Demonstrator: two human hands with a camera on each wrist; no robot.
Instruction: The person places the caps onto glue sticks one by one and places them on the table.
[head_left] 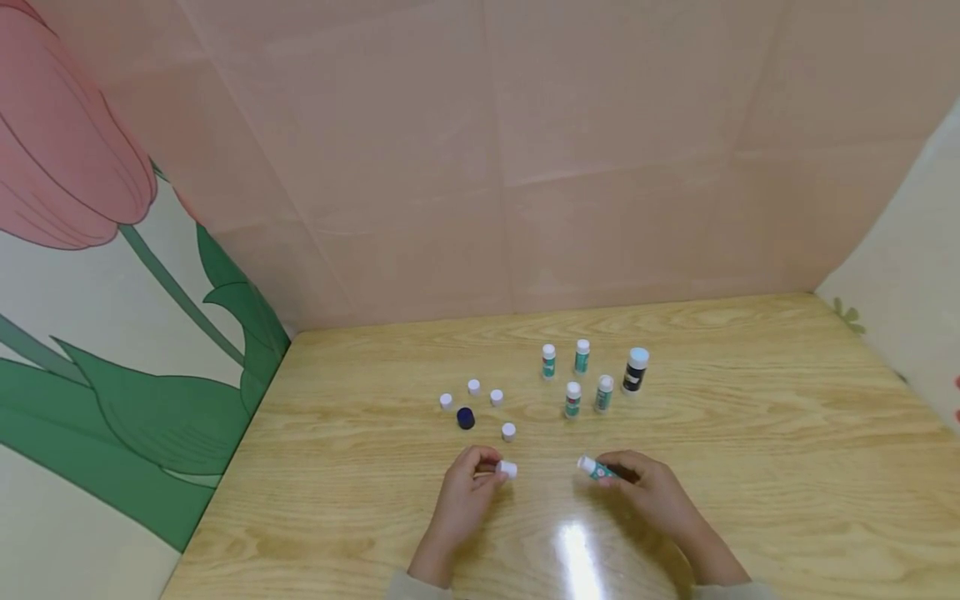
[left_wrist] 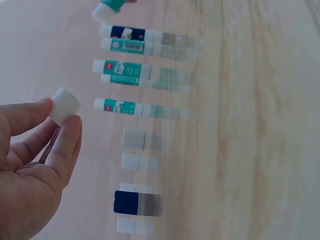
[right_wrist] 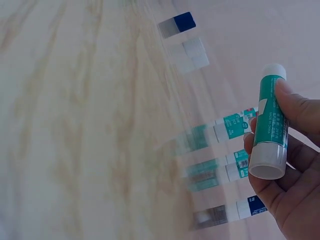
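Note:
My left hand (head_left: 467,493) pinches a small white cap (left_wrist: 65,106) between thumb and fingertips, above the table. To its right, my right hand (head_left: 654,490) grips a green-and-white glue stick (right_wrist: 272,112), tilted with its white end (head_left: 587,464) towards the left hand. A gap separates the cap from the glue stick. Just beyond the left hand lies a white cap (head_left: 508,432), and farther off are several more white caps and a dark blue cap (head_left: 466,418). Beyond the right hand stand several upright green-and-white glue sticks, the nearest being a glue stick (head_left: 573,401).
A larger dark blue glue stick (head_left: 635,372) stands at the right end of the group. The wooden table (head_left: 337,500) reaches back to a plain pinkish cloth (head_left: 405,208). A tulip-printed sheet (head_left: 150,400) hangs along the left side.

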